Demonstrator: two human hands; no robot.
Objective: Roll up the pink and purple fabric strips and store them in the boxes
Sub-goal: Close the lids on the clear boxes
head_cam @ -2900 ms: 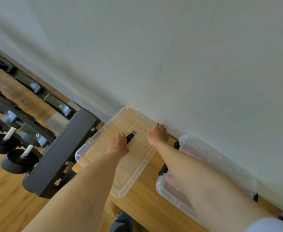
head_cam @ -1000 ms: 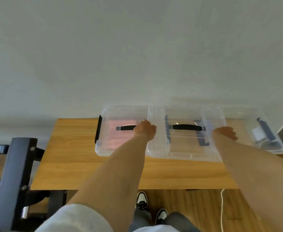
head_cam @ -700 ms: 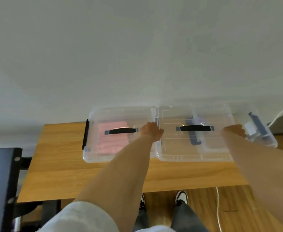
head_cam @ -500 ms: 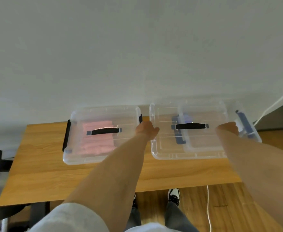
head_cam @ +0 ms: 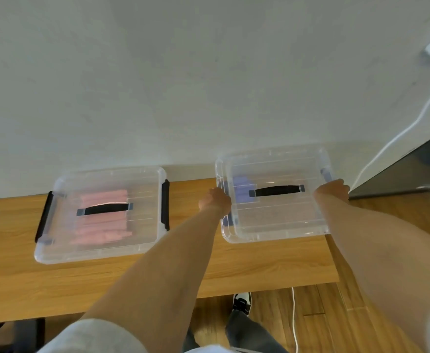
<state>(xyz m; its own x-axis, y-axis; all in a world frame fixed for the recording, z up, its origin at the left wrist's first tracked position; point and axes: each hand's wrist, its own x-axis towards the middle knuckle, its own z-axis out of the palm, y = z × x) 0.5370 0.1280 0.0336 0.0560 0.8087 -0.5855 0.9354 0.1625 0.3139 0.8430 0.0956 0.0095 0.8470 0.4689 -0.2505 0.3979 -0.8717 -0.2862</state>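
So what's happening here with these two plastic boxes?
A person is holding the right-hand clear box by its two ends, left hand on one side and right hand on the other, over the right part of the wooden table. Some purple fabric shows through its lid. The left-hand clear box sits on the table untouched, lid on, with rolled pink fabric inside. Whether the held box is lifted or resting is unclear.

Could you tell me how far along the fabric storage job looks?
Nearly finished. Pink rolls lie inside the lidded left box. The left hand and right hand grip the right box, purple fabric inside. Setting it down remains.
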